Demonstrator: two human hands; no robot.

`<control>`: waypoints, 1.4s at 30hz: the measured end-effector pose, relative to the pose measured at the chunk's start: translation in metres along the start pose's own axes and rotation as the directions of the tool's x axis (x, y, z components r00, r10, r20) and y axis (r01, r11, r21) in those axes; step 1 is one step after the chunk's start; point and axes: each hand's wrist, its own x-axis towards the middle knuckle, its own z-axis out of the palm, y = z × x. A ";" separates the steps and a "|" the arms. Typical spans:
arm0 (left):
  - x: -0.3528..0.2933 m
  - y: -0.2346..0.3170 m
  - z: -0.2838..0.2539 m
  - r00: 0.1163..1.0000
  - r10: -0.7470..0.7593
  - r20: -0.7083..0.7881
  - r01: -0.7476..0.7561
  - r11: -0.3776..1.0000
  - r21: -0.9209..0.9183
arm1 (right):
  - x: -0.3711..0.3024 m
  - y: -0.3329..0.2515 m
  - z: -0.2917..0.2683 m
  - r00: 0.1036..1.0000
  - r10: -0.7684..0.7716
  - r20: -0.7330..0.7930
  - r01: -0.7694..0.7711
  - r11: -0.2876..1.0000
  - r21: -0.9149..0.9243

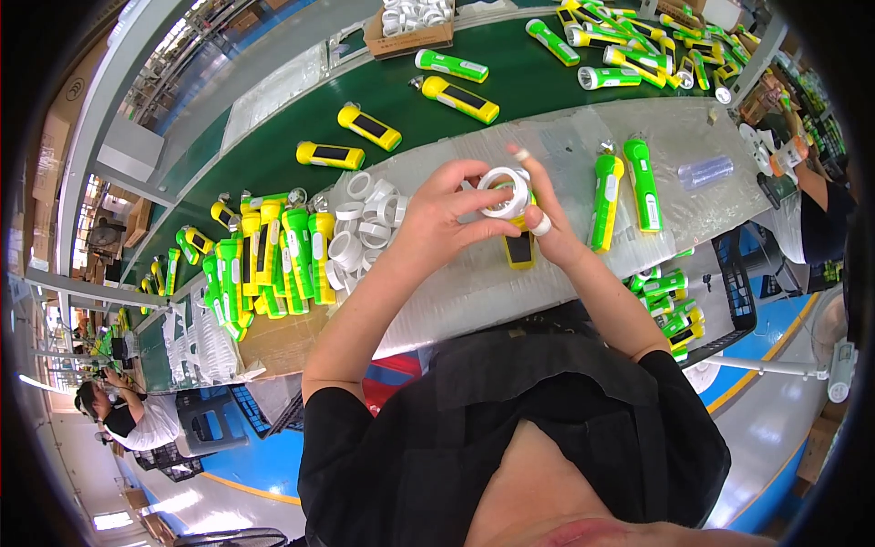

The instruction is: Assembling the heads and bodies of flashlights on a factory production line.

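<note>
Over the middle of the bench, my left hand (436,217) grips a white plastic ring (504,193) between thumb and fingers. Behind and below the ring, my right hand (552,228) is closed round a green and yellow flashlight (520,252); its dark panel shows under the ring. The ring overlaps the flashlight's head, and I cannot tell whether it is seated on it. White wraps cover some right fingertips. Left of my hands lies a heap of white rings (344,248). On the right lie a green-yellow flashlight (605,202) and a green flashlight (643,187).
Stacked flashlights (264,260) lie at the left, with more scattered on the green belt (264,141) beyond. A carton of rings (412,41) stands at the back. A clear plastic cylinder (705,172) lies right. A crate (729,319) holds flashlights below. Co-workers sit either side.
</note>
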 end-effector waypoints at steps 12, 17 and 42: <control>0.010 0.015 0.034 0.996 -0.026 0.083 0.025 1.000 0.012 | 0.043 -0.116 -0.046 0.863 0.259 0.435 0.230 0.566 -0.792; 0.011 0.021 0.044 0.998 -0.029 0.048 0.034 0.995 -0.091 | 0.068 -0.124 -0.039 0.666 0.492 0.561 0.346 0.462 -0.816; 0.006 0.013 0.055 0.993 0.022 -0.117 -0.023 1.000 -0.008 | 0.052 -0.124 -0.019 0.821 0.529 0.212 0.171 0.127 -0.977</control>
